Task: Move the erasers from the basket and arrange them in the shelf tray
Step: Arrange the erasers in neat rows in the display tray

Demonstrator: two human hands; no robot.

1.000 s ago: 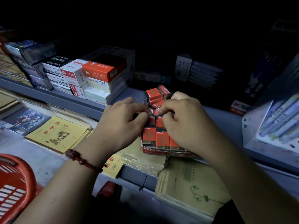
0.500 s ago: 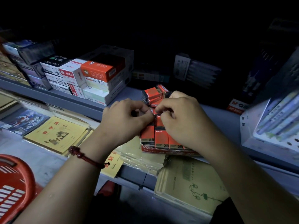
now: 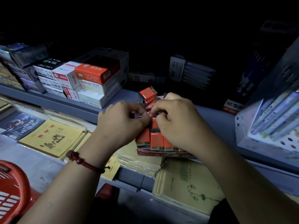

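Red 2B erasers (image 3: 157, 140) stand in rows in a low red shelf tray (image 3: 155, 153) on the grey shelf. More erasers (image 3: 148, 94) lie stacked at the tray's back. Over the tray's middle, my left hand (image 3: 120, 123) and my right hand (image 3: 176, 120) meet with curled fingers. Together they pinch a red eraser (image 3: 154, 118) between the fingertips. Most of that eraser is hidden by my fingers. The red basket (image 3: 11, 188) shows at the bottom left corner.
Stacked stationery boxes (image 3: 90, 78) stand left of the tray. Yellow exercise books (image 3: 51, 136) lie on the lower shelf, with more books (image 3: 189, 183) below the tray. A white pen display (image 3: 271, 123) stands at the right. Pen packs (image 3: 192, 71) sit in the dark behind.
Both hands have stayed together over the tray, with the fingertips shifting slightly on the eraser. The view has barely moved.
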